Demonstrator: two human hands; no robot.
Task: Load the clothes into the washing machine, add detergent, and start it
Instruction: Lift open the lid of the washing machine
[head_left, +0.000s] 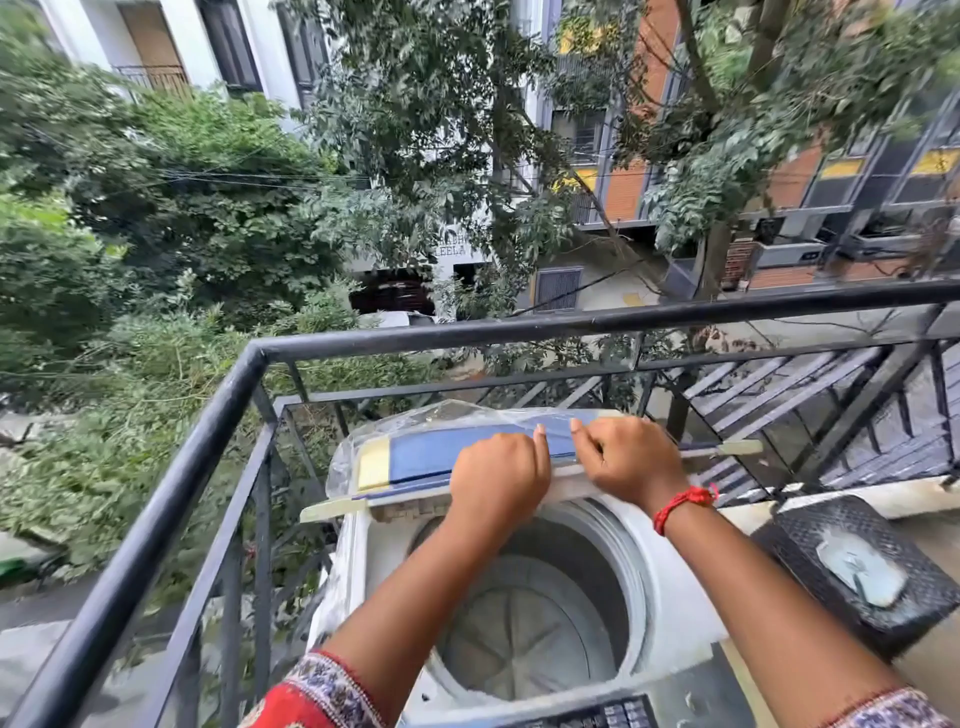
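A top-loading washing machine (670, 613) stands on a balcony, tight in the corner of a black metal railing (249, 364). Its lid (431, 457) is raised and folded back toward the railing, so the round drum (524, 623) lies open below; no clothes show in it, only the ribbed base plate. The lid is blue with a pale yellow band at its left end, and a clear plastic sheet (353, 447) is draped over it.

Both hands reach over the drum to the lid's near edge. The left hand (498, 475) is curled over that edge, fingers closed on it with the thumb up against the blue panel. The right hand (628, 457), just beside it, pinches the same edge between thumb and bent fingers. A red thread (680, 501) circles the right wrist, and patterned red sleeves cover both upper arms.

The machine's control panel (608, 714) sits at its near side. Right of the machine lies a dark woven bag (810, 540) with a pale patch.
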